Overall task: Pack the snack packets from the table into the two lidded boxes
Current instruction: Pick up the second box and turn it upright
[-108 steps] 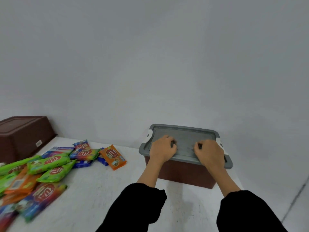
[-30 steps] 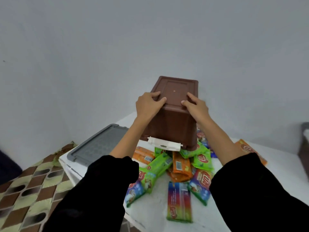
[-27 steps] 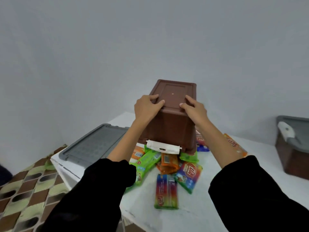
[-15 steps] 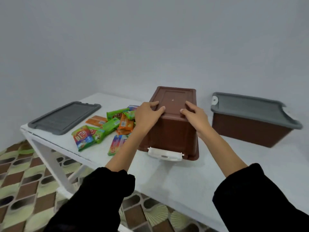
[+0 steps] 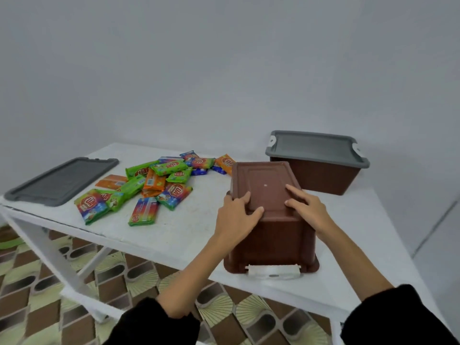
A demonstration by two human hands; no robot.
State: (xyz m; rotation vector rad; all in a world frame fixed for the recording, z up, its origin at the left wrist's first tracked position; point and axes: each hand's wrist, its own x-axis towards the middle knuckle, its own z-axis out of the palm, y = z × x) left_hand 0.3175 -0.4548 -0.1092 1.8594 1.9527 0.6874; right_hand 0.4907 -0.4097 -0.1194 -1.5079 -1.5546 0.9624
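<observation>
Found one brown box [image 5: 261,180] inverted on the white surface [image 5: 194,235] near its front edge, base uppermost, with a white latch [image 5: 273,272] showing at the near rim. Noted the left hand [image 5: 236,216] clamped over the near left edge of the upturned base, with fingers bent onto the top and palm against the side wall. Noted the right hand [image 5: 308,211] clamped likewise over the near right edge, with fingers spread across the base. Recorded the snack packets [image 5: 159,185] in a loose overlapping heap on the surface, left of the inverted box and apart from both hands; counted none inside any box. Observed a second brown box [image 5: 321,176] upright at the far right corner, closed under a fitted grey lid [image 5: 313,148]. Observed a loose grey lid [image 5: 62,180] lying flat at the far left end. Saw patterned floor [image 5: 37,282] beneath.
</observation>
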